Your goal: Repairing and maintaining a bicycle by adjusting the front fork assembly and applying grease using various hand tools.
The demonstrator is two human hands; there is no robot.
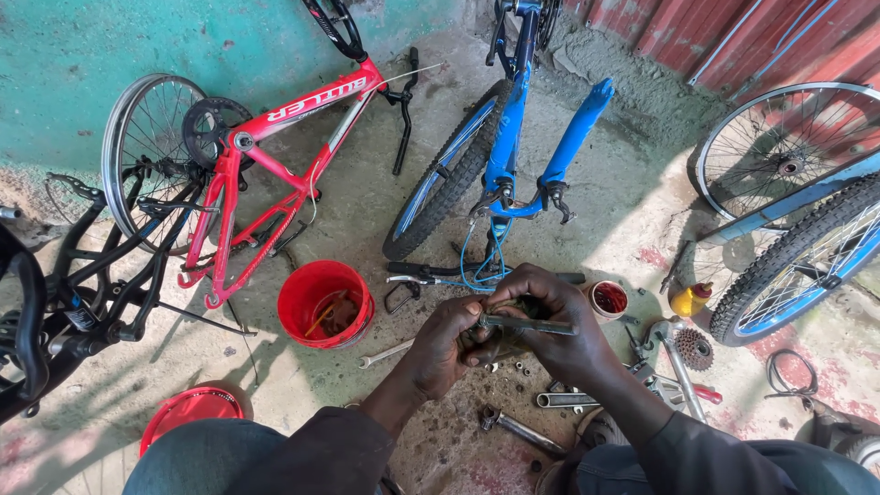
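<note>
My left hand [451,344] and my right hand [559,325] meet low in the middle of the head view, above the concrete floor. Together they grip a dark metal axle rod [530,324] held level between them. The left hand's fingers close over the rod's left end and a small greasy part there. My right hand wraps the rod's right half from above. Directly beyond the hands stands an upside-down blue bicycle frame [510,137] with its fork and loose blue cables.
A red bucket [325,302] holding small parts sits left of the hands, its red lid [188,412] at lower left. A red bike frame [284,156] and a black frame [82,275] lie left. Wrenches, nuts, a sprocket cassette [694,348], a yellow oil bottle [689,300] and a small grease tub [609,299] lie right.
</note>
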